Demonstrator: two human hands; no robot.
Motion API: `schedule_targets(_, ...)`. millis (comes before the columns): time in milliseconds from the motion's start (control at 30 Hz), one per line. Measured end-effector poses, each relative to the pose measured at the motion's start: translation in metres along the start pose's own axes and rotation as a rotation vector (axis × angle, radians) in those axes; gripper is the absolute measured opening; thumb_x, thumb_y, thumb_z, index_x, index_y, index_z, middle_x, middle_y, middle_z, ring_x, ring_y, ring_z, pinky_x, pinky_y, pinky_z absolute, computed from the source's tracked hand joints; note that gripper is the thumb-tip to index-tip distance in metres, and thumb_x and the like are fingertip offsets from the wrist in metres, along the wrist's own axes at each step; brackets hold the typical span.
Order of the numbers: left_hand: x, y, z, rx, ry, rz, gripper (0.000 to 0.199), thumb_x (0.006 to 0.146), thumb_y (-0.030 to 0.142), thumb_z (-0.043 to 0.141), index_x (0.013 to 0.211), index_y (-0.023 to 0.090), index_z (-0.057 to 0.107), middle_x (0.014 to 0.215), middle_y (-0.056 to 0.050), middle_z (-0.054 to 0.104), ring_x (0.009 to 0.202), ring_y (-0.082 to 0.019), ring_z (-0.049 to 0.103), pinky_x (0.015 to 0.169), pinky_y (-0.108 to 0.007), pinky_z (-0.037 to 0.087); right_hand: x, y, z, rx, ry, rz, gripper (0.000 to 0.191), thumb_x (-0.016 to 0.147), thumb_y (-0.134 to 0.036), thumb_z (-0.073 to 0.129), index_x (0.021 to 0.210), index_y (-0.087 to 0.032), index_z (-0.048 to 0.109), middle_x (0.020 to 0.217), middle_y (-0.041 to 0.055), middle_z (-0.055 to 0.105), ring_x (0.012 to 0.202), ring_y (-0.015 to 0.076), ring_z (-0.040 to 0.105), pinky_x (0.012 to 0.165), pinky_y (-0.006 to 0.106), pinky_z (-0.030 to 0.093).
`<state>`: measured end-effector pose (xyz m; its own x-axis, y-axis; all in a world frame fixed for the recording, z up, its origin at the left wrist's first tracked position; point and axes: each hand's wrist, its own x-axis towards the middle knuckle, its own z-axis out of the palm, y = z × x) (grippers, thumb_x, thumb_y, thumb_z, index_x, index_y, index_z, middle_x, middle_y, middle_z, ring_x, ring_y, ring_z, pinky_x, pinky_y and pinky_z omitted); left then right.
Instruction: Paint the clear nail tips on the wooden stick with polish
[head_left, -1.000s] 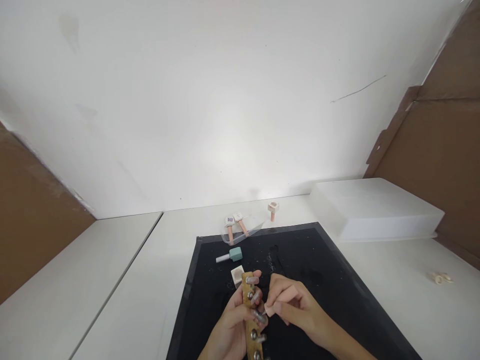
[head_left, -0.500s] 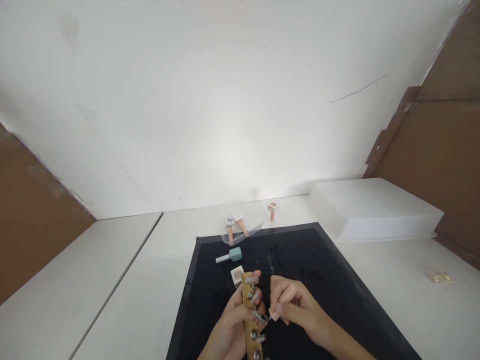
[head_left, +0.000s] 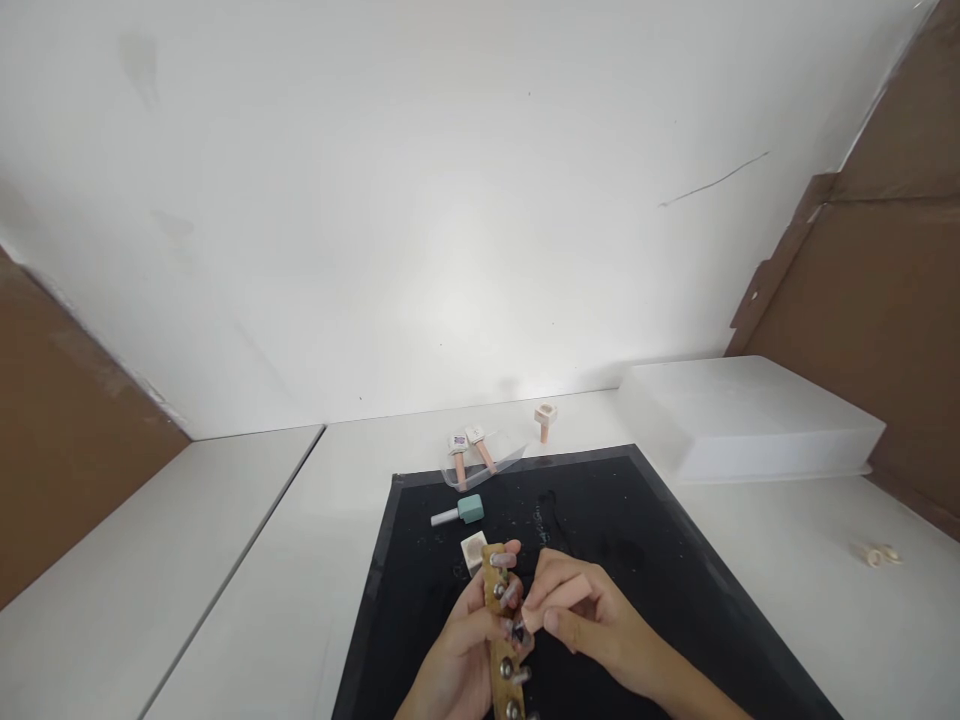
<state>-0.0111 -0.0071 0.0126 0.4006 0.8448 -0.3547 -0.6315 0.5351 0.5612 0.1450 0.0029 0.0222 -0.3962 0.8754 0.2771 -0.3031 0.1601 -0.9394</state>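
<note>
My left hand [head_left: 461, 645] is wrapped around a narrow yellow-brown strip [head_left: 498, 652] held upright over the black mat. Round metal studs run along the strip, and several glossy false nails [head_left: 504, 560] stick out from its right side. In my right hand [head_left: 611, 630] I pinch the pink cap of a nail polish brush [head_left: 564, 598], tilted with its lower end at a false nail midway along the strip. The bristles there are too small to make out clearly. Just beyond my left fingers stands an open-looking white square bottle [head_left: 474, 549], partly hidden by the strip.
A teal bottle with a white cap [head_left: 471, 509] lies on the black mat [head_left: 600, 500]. Behind it, two pink-capped bottles [head_left: 459, 465] rest in a clear tray [head_left: 514, 458]. Another pink-capped bottle [head_left: 545, 420] stands farther back. A translucent bin [head_left: 780, 450] and small cream rings [head_left: 874, 556] are right.
My right hand has shifted slightly left and tipped the brush cap flatter, bringing its end closer to the strip. My left hand and the strip stay almost still.
</note>
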Motion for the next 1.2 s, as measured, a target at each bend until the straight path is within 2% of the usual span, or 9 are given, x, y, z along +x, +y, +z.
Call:
schedule_targets(267, -0.0001, -0.0005, -0.0007, 0.007, 0.0, -0.005, 0.071, 0.054, 0.004, 0.059, 0.12, 0.026, 0.052, 0.073, 0.002, 0.051, 0.06, -0.007, 0.044, 0.061, -0.023, 0.032, -0.0007, 0.0, 0.0006, 0.045, -0.008, 0.023, 0.012, 0.075, -0.03, 0.067, 0.082, -0.022, 0.073, 0.075, 0.0026, 0.057, 0.07, 0.0141, 0.054, 0.06, 0.025, 0.044)
schedule_targets(433, -0.0001, -0.0017, 0.0002, -0.003, -0.004, 0.006, 0.068, 0.053, 0.003, 0.059, 0.118, 0.024, 0.054, 0.071, 0.002, 0.05, 0.058, -0.007, 0.042, 0.059, -0.023, 0.031, -0.0003, -0.0003, 0.0023, -0.004, 0.026, 0.016, 0.015, 0.078, -0.031, 0.065, 0.074, -0.02, 0.073, 0.068, 0.0022, 0.056, 0.065, 0.0134, 0.052, 0.059, 0.025, 0.043)
schedule_targets(767, 0.0016, -0.0026, -0.0026, -0.01, -0.064, 0.015, 0.068, 0.055, 0.0, 0.056, 0.118, 0.024, 0.053, 0.071, 0.002, 0.048, 0.058, -0.007, 0.042, 0.059, -0.023, 0.031, 0.0, -0.0006, 0.0023, 0.023, 0.049, 0.027, 0.021, 0.077, -0.029, 0.065, 0.06, -0.018, 0.07, 0.067, 0.0014, 0.055, 0.056, 0.0105, 0.049, 0.053, 0.022, 0.041)
schedule_targets(933, 0.0021, -0.0027, -0.0034, 0.015, -0.056, 0.0, 0.072, 0.053, 0.002, 0.056, 0.121, 0.025, 0.05, 0.071, 0.003, 0.047, 0.061, -0.008, 0.043, 0.059, -0.025, 0.03, 0.0006, -0.0037, 0.0041, 0.046, 0.084, 0.129, 0.017, 0.069, -0.017, 0.066, 0.053, -0.016, 0.066, 0.058, -0.0018, 0.051, 0.049, 0.0093, 0.046, 0.05, 0.022, 0.04)
schedule_targets(1033, 0.0023, -0.0023, -0.0036, 0.02, -0.058, 0.001, 0.073, 0.052, 0.002, 0.057, 0.122, 0.025, 0.049, 0.07, 0.003, 0.047, 0.059, -0.008, 0.042, 0.057, -0.024, 0.03, 0.0012, -0.0044, 0.0044, 0.053, 0.104, 0.138, 0.02, 0.065, -0.01, 0.064, 0.046, -0.016, 0.063, 0.056, -0.0019, 0.051, 0.05, 0.0101, 0.047, 0.05, 0.022, 0.04)
schedule_targets(1200, 0.0023, -0.0015, -0.0037, 0.024, -0.051, 0.008, 0.073, 0.052, 0.002, 0.056, 0.121, 0.025, 0.05, 0.071, 0.003, 0.048, 0.06, -0.008, 0.043, 0.057, -0.024, 0.03, 0.0008, -0.0016, 0.0023, -0.009, 0.113, 0.084, 0.019, 0.07, -0.02, 0.066, 0.052, -0.016, 0.067, 0.06, -0.0008, 0.052, 0.049, 0.0088, 0.044, 0.05, 0.022, 0.038)
